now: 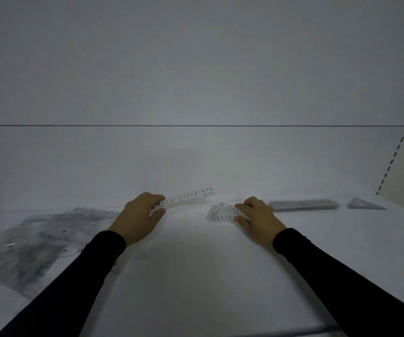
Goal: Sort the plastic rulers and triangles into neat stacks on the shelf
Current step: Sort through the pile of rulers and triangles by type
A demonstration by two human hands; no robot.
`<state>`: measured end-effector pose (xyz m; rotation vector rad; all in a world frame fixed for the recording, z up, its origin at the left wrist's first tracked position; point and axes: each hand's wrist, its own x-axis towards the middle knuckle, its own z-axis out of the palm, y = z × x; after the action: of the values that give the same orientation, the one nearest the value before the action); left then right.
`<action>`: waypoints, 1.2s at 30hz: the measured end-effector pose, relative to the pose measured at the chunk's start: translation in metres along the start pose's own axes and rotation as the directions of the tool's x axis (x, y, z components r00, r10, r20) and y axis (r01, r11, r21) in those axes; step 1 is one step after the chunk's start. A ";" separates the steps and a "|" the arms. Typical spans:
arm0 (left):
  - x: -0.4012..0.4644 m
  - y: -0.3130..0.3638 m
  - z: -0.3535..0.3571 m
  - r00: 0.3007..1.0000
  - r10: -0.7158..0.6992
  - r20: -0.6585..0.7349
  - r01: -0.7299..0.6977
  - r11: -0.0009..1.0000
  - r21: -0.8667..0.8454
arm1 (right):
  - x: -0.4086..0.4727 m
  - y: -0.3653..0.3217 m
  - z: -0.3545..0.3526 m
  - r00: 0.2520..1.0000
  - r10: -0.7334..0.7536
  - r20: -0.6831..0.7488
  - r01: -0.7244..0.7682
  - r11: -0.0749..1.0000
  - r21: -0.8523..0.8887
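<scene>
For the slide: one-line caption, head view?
Left hand holds a clear plastic ruler; right hand holds a clear plastic triangle on the white shelf.

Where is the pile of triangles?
In the head view, the triangle stack sits far right on the white shelf, just right of the ruler stack, beyond the right hand.

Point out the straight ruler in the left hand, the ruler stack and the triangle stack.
straight ruler (191, 196), head view: its numbered middle, clear of the left hand (139, 216).
ruler stack (304, 204), head view: middle of its top face.
triangle stack (364, 204), head view: centre of its top.
</scene>
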<state>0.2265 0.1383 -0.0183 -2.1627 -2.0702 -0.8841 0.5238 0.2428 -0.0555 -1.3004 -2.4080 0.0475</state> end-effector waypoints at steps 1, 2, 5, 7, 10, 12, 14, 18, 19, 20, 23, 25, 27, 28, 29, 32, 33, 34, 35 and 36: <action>0.004 -0.003 0.001 1.000 -0.002 0.002 0.002 1.000 -0.001 | 0.009 0.000 0.003 1.000 -0.006 0.010 0.006 1.000 0.000; 0.008 -0.005 0.001 1.000 0.000 0.004 0.000 1.000 -0.002 | 0.018 0.001 0.005 1.000 -0.012 0.016 0.012 1.000 0.000; 0.018 -0.010 0.002 1.000 -0.006 0.016 0.006 1.000 -0.001 | 0.037 0.004 0.014 0.999 -0.016 0.037 0.017 1.000 -0.004; 0.022 -0.013 0.005 1.000 -0.003 0.021 0.003 1.000 0.008 | 0.042 0.008 0.020 0.996 -0.027 0.085 0.028 0.999 -0.017; 0.029 -0.009 0.011 1.000 0.011 0.021 -0.011 1.000 0.007 | 0.041 0.015 0.020 0.995 -0.038 0.091 0.035 0.999 0.027; 0.038 0.001 0.016 0.999 0.033 0.020 -0.033 0.999 0.008 | 0.035 0.026 0.010 0.998 -0.041 0.039 0.037 0.995 0.097; 0.049 0.019 0.026 0.997 0.064 0.031 -0.064 0.998 0.000 | 0.024 0.045 -0.003 0.999 -0.041 0.001 0.040 0.991 0.126; 0.073 0.072 0.064 0.989 0.116 0.088 -0.115 0.993 -0.012 | -0.019 0.101 -0.033 0.996 0.067 -0.064 -0.059 0.990 0.132; 0.078 0.088 0.075 0.987 0.120 0.109 -0.119 0.993 -0.016 | -0.032 0.118 -0.040 0.992 0.103 -0.068 -0.095 0.989 0.114; 0.084 0.106 0.087 0.984 0.126 0.129 -0.124 0.992 -0.022 | -0.045 0.136 -0.047 0.988 0.140 -0.059 -0.135 0.987 0.090; 0.099 0.161 0.121 0.970 0.159 0.185 -0.157 0.987 -0.025 | -0.083 0.188 -0.068 0.958 0.286 -0.016 -0.286 0.958 0.002; 0.108 0.189 0.140 0.962 0.175 0.211 -0.171 0.984 -0.037 | -0.102 0.213 -0.079 0.921 0.391 0.000 -0.390 0.920 -0.038; 0.119 0.213 0.161 0.952 0.176 0.250 -0.175 0.984 -0.024 | -0.116 0.233 -0.087 0.881 0.473 0.011 -0.470 0.878 -0.090; 0.124 0.224 0.170 0.948 0.170 0.269 -0.172 0.985 -0.016 | -0.120 0.239 -0.089 0.864 0.502 0.031 -0.494 0.859 -0.132; 0.129 0.233 0.178 0.945 0.165 0.284 -0.168 0.986 -0.012 | -0.124 0.244 -0.090 0.851 0.523 0.055 -0.508 0.844 -0.173; 0.144 0.252 0.198 0.933 0.152 0.325 -0.166 0.986 0.014 | -0.127 0.247 -0.087 0.835 0.541 0.098 -0.513 0.831 -0.217; 0.148 0.256 0.202 0.930 0.149 0.337 -0.166 0.986 0.020 | -0.127 0.248 -0.086 0.834 0.542 0.101 -0.513 0.830 -0.219; 0.151 0.258 0.207 0.925 0.154 0.347 -0.171 0.985 0.020 | -0.127 0.248 -0.086 0.833 0.544 0.100 -0.515 0.829 -0.220; 0.154 0.260 0.210 0.921 0.153 0.358 -0.173 0.985 0.025 | -0.127 0.249 -0.086 0.831 0.547 0.101 -0.518 0.827 -0.220; 0.156 0.261 0.215 0.919 0.153 0.363 -0.174 0.984 0.026 | -0.127 0.250 -0.085 0.830 0.549 0.100 -0.520 0.826 -0.219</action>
<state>0.5428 0.3331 -0.0409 -2.5797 -1.9754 -0.4299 0.8153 0.2678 -0.0731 -2.1057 -2.1224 0.0915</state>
